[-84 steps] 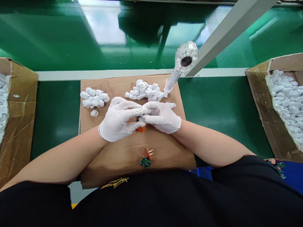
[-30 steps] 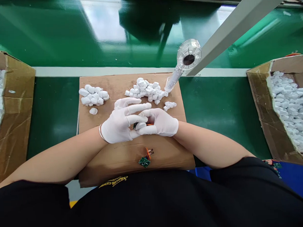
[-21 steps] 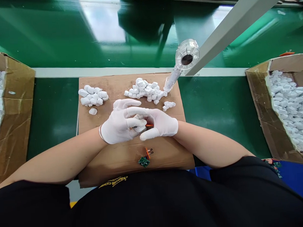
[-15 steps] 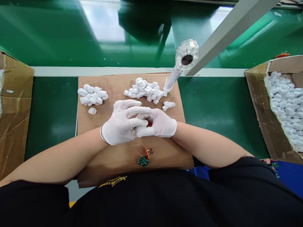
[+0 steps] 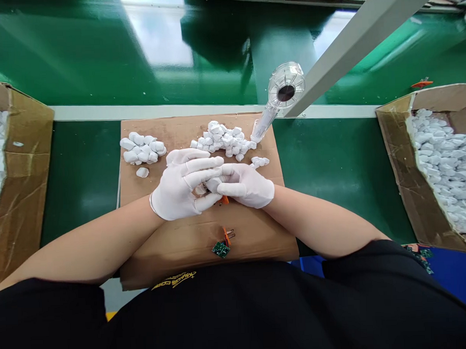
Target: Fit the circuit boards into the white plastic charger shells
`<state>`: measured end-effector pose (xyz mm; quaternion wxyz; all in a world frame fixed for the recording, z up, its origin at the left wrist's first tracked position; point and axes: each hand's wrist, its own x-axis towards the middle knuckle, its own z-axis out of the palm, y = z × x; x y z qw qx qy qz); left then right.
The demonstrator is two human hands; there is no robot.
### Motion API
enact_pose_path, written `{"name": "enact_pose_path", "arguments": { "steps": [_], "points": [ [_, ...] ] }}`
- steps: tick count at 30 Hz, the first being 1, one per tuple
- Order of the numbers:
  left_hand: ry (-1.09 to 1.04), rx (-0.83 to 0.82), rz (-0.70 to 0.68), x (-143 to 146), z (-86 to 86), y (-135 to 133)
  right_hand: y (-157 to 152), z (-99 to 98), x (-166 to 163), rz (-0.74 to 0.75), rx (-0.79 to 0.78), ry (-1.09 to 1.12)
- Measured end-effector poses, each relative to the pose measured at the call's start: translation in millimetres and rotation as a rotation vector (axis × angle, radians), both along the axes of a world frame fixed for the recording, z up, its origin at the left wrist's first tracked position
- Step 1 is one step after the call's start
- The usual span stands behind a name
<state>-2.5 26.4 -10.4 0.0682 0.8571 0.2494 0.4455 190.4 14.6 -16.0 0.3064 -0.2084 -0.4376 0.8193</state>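
Brown cardboard sheet (image 5: pixel 261 237): our white-gloved left hand (image 5: pixel 180 186) and right hand (image 5: pixel 250 185) pinch a rounded white plastic shell (image 5: pixel 213 184), droppable if grip slackens.

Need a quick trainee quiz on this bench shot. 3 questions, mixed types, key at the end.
1. Multiple choice: What colour is the circuit board lying on the cardboard sheet?
A) blue
B) red
C) green

2. True or false: Between the left hand and the right hand, an orange part shows.

3. Short answer: Which lies nearer the clear plastic item, the left heap of white pieces or the middle heap?

Key:
1: C
2: True
3: The middle heap
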Motion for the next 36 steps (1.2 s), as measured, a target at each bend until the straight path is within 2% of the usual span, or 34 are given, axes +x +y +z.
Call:
{"name": "enact_pose_path", "arguments": {
  "steps": [4, 8, 11, 13, 16, 20, 24, 28, 32, 36],
  "points": [
    [0.076, 0.060, 0.003, -5.5, -5.9, -2.1, -4.0, 1.3, -0.8, -0.006, 0.010, -0.058],
    [0.135, -0.038, 0.022, -8.8, -13.1, -4.2, -1.5, 2.8, 0.2, 0.048, 0.000, 0.010],
    [0.149, -0.132, 0.024, -6.4, -10.0, -5.2, 3.0, 3.2, 2.0, 0.151, -0.039, 0.135],
    [0.104, -0.121, -0.033, -3.8, -4.3, -5.1, 5.5, 2.8, 2.9, 0.168, -0.085, 0.168],
    [0.021, -0.116, -0.129, -1.6, 3.2, -4.4, 7.5, 1.3, 3.6, 0.104, -0.117, 0.143],
    [0.025, -0.211, -0.121, -5.0, 3.5, -3.6, 7.8, 1.2, 4.1, -0.012, -0.129, 0.047],
    [0.094, -0.228, -0.158, -9.9, 2.4, -1.5, 7.0, 6.8, 5.3, -0.036, -0.138, -0.020],
    [0.054, -0.183, -0.252, -8.9, 5.5, 1.8, 5.9, 10.6, 5.9, -0.038, -0.142, -0.036],
    [0.034, -0.177, -0.254, -5.9, 4.8, 2.9, 4.5, 9.0, 5.2, -0.056, -0.127, -0.052],
    [0.055, -0.263, -0.206, -3.4, 2.3, 3.0, 4.3, 5.8, 4.3, -0.087, -0.100, -0.027]
  ]
}}
